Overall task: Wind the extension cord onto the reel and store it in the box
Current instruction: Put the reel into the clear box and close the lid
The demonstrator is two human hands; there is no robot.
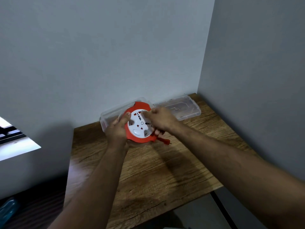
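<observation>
Both hands, left [117, 128] and right [160, 120], closed around orange reel [140, 123] between them.

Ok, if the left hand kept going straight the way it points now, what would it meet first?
Probably the clear box just beyond the left hand, which holds the reel; then the wall. Depth is unclear.

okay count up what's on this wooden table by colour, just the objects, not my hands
Orange and white: 1, the extension cord reel with its orange plug
Clear plastic: 2, the box and its lid
Total: 3
</observation>
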